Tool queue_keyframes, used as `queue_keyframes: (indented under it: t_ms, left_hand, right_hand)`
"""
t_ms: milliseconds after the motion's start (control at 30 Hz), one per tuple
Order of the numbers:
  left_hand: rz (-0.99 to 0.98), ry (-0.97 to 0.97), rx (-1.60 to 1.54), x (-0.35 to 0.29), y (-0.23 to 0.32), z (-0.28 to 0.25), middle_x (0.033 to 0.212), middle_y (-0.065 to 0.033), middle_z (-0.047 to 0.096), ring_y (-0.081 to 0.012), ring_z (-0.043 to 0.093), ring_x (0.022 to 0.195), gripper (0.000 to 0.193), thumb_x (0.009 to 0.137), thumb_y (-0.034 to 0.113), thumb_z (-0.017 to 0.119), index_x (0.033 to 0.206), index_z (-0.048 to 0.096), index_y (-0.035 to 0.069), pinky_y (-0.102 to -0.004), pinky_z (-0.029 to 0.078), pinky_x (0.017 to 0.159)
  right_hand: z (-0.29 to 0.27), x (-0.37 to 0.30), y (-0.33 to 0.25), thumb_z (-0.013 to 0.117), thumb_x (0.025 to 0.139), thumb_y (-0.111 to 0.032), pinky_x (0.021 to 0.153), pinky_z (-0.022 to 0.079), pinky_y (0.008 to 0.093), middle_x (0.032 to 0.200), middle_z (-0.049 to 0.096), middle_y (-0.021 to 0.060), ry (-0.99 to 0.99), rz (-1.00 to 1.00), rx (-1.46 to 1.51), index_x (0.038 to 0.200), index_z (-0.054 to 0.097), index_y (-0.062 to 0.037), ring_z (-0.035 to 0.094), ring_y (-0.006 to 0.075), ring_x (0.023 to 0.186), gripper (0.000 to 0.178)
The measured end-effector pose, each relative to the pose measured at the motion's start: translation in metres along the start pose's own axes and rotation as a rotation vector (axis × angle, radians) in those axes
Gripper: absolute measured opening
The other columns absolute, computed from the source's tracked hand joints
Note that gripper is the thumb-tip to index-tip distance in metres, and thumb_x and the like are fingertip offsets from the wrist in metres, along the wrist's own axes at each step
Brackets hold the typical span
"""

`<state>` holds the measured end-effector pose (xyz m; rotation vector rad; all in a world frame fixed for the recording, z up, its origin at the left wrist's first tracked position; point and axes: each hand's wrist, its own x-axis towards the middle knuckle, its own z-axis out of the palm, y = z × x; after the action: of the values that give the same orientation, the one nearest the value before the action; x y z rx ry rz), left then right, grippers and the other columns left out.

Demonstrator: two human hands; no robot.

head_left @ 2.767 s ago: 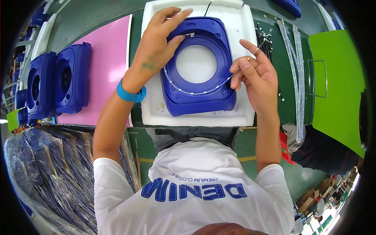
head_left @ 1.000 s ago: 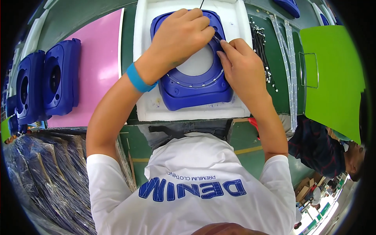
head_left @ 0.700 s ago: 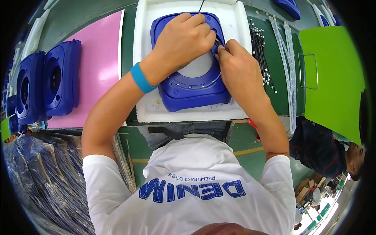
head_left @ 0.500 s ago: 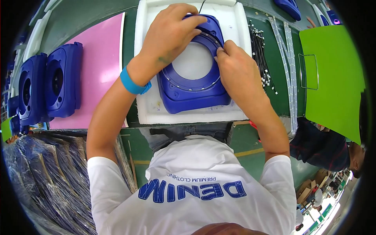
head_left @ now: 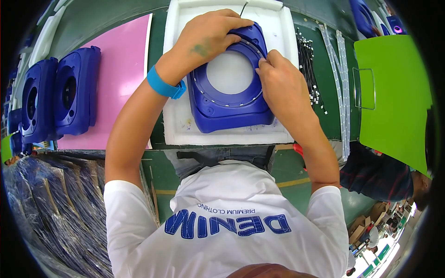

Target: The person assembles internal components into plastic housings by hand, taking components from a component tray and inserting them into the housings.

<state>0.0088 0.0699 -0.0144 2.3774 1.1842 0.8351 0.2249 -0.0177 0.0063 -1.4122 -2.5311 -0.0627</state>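
A blue plastic housing (head_left: 227, 121) with a large round opening lies on the white foam tray (head_left: 178, 132). Along the ring around its opening runs a thin LED strip (head_left: 218, 103) with small white squares. My left hand (head_left: 208, 37), with a blue wristband, reaches over the far left part of the housing; its fingers grip the far edge and the thumb rests by the ring. On the ring's right side, my right hand (head_left: 285, 83) pinches at the strip, its fingertips partly hidden. A thin dark wire (head_left: 244, 8) sticks up beyond the housing.
Two more blue housings (head_left: 79, 92) stand at the left beside a pink sheet (head_left: 125, 83). To the right lie black cables with white connectors (head_left: 308, 65), white LED strips (head_left: 342, 83) and a green panel (head_left: 391, 92). Another person (head_left: 378, 178) is at the right.
My left hand has shifted slightly right and nearer along the ring. My right hand stays pinched at nearly the same spot. A blue housing at the far right has moved rightward.
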Motion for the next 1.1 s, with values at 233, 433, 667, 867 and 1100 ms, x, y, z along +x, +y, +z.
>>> queue_keyframes:
  t_ms: [233,433,667,867,1100]
  left_hand:
    - [0.134,0.066,0.031,-0.005,-0.014,0.002,0.128,-0.0122,0.074,-0.0346,0.072,0.111,0.045,0.089,0.017,0.081,0.134,0.075,0.012,-0.0411,0.059,0.095]
    - [-0.096,0.332,-0.098,-0.066,0.012,-0.042,0.135,-0.0169,0.071,-0.034,0.068,0.126,0.04,0.096,0.021,0.08,0.133,0.074,0.007,-0.0382,0.052,0.108]
    - [-0.319,0.397,-0.071,-0.169,0.005,-0.065,0.128,-0.0138,0.075,-0.0293,0.069,0.121,0.022,0.094,0.003,0.077,0.116,0.081,0.004,-0.0385,0.053,0.104]
    - [-0.328,0.595,0.712,-0.22,-0.02,-0.151,0.131,-0.0178,0.072,-0.0359,0.068,0.121,0.027,0.097,0.009,0.076,0.124,0.078,0.002,-0.0443,0.052,0.107]
    - [-0.896,0.326,0.674,-0.227,-0.053,-0.185,0.126,-0.0233,0.074,-0.0432,0.071,0.114,0.061,0.1,0.047,0.072,0.145,0.066,0.007,-0.0469,0.057,0.097]
  right_hand:
    - [0.0,-0.003,0.0,0.071,0.091,-0.005,0.08,0.06,0.0456,0.096,0.062,0.016,0.03,0.055,0.128,0.094,0.071,0.0029,0.07,0.0341,0.09,0.008]
    - [-0.022,-0.022,-0.006,0.087,0.082,-0.025,0.081,0.054,0.0442,0.108,0.067,0.0144,0.17,-0.09,0.217,0.114,0.075,0.0016,0.066,0.0335,0.098,0.044]
    - [-0.026,-0.035,-0.019,0.092,0.06,-0.026,0.08,0.048,0.0422,0.113,0.065,0.0102,0.033,-0.397,0.296,0.12,0.072,-0.0011,0.061,0.0284,0.097,0.068]
    - [-0.028,0.085,0.012,0.093,0.065,-0.016,0.084,0.054,0.0415,0.112,0.066,0.0078,0.405,-0.346,0.087,0.113,0.071,-0.0055,0.065,0.029,0.099,0.054]
    - [0.082,0.228,0.07,0.091,0.077,-0.017,0.091,0.059,0.0401,0.119,0.067,0.0069,0.401,-0.18,-0.156,0.122,0.072,-0.0059,0.069,0.0283,0.112,0.05]
